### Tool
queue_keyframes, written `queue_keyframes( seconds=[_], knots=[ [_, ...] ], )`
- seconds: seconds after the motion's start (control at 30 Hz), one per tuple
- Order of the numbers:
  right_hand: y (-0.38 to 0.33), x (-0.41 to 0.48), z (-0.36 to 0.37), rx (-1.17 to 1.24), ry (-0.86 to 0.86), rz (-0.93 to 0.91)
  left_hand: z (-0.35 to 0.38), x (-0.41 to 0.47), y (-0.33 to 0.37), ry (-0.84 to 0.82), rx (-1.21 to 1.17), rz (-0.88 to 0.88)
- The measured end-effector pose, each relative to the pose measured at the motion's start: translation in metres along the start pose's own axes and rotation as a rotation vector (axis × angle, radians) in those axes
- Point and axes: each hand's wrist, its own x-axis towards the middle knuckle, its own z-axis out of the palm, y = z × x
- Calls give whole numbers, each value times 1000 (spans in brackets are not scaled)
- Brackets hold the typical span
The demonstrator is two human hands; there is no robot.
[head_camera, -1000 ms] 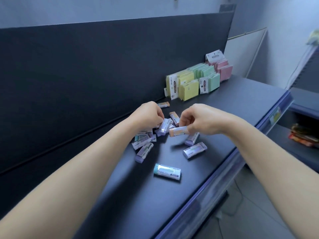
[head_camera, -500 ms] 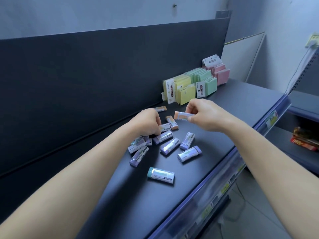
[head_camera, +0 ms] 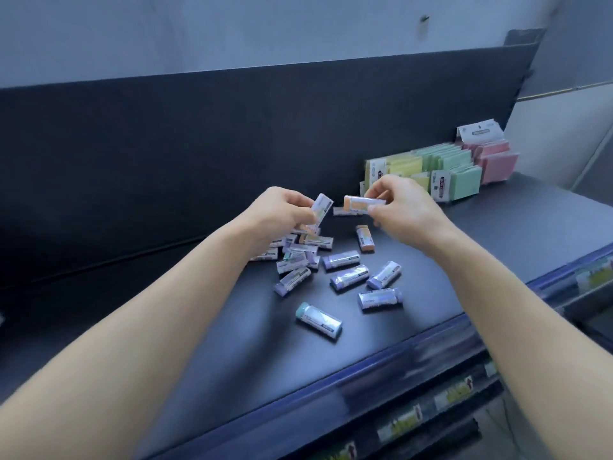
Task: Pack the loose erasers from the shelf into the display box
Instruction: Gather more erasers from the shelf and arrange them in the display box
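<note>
Several wrapped erasers (head_camera: 345, 260) lie scattered on the dark shelf (head_camera: 265, 353); most have purple ends, a few orange, and one teal-ended eraser (head_camera: 318, 317) lies nearest me. My left hand (head_camera: 282, 210) holds an eraser (head_camera: 320, 209) with a white-purple sleeve above the pile. My right hand (head_camera: 401, 207) pinches an orange-ended eraser (head_camera: 363, 204) level, just right of the left one. The two held erasers are close but apart. No display box is in view.
Packs of yellow, green and pink sticky notes (head_camera: 447, 171) stand at the shelf's back right against the dark back panel (head_camera: 199, 144). A blue price rail (head_camera: 381, 370) runs along the shelf's front edge, with lower shelves beneath.
My left hand has lifted off the pile with an eraser in it. My right hand has carried its orange eraser a little higher and further back. The view shifted left.
</note>
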Motion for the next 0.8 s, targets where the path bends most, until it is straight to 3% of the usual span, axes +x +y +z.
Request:
queue_keyframes(
  seconds=[0.47, 0.8],
  knots=[
    [-104, -20, 93, 346, -425, -242, -91, -136, -54, 417, -153, -216],
    [-218, -67, 170, 472, -549, -319, -186, -225, -104, 632, -224, -211]
  ],
)
